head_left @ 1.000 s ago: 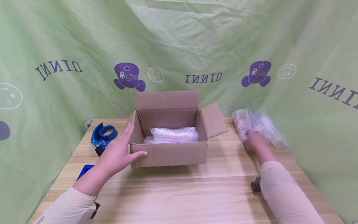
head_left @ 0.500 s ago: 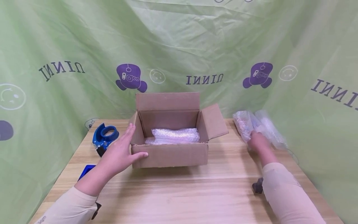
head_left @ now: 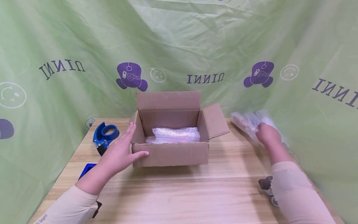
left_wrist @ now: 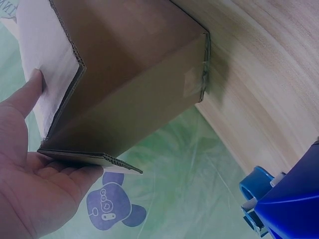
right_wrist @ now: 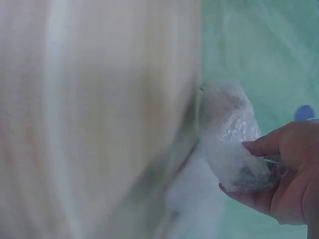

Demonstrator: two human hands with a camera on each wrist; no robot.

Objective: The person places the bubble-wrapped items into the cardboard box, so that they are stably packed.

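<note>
A cardboard box stands on the wooden table with its top flaps raised or folded outward. Inside lies a bubble-wrapped bundle. My left hand rests against the box's near left corner, thumb on the front flap and fingers along the left one. At the far right, my right hand pinches a bubble-wrapped package between thumb and fingers. The package's contents are blurred under the wrap. Beside it lies another clear bubble-wrapped roll, partly behind the hand.
A blue tape dispenser stands left of the box. Nearer, a blue object shows partly behind my left forearm. Pale rings show beside my right sleeve. A green printed curtain surrounds the table.
My right hand has moved slightly right and gripped the package's near end, and the package has shifted and tilted with it. My left hand stays at the box corner.
</note>
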